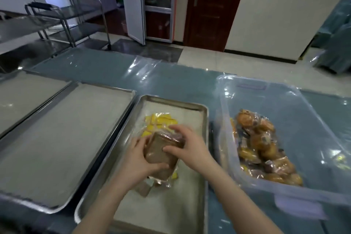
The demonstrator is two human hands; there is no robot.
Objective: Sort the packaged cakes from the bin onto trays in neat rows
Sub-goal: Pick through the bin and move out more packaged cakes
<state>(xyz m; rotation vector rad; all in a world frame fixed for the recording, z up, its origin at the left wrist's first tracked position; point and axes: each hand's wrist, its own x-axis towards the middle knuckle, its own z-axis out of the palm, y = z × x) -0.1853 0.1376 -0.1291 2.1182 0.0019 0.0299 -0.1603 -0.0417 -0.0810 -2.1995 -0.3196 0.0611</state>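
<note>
A brown packaged cake [161,153] in clear wrap sits over the middle of the nearest steel tray [190,205]. My left hand [140,163] grips its left and lower side. My right hand [188,144] holds its top and right edge with curled fingers. Yellow packaged cakes [161,122] lie on the tray just beyond my hands. Another brown piece [143,189] shows under my left wrist. To the right, the clear plastic bin [296,194] holds a heap of wrapped golden-brown cakes [264,148].
Two lined steel trays [62,138] [20,97] lie to the left on the blue plastic-covered table [171,80]. Metal trolleys [62,21] stand at the back left. Beyond the table are a white door, a dark wooden door and a covered object at the far right.
</note>
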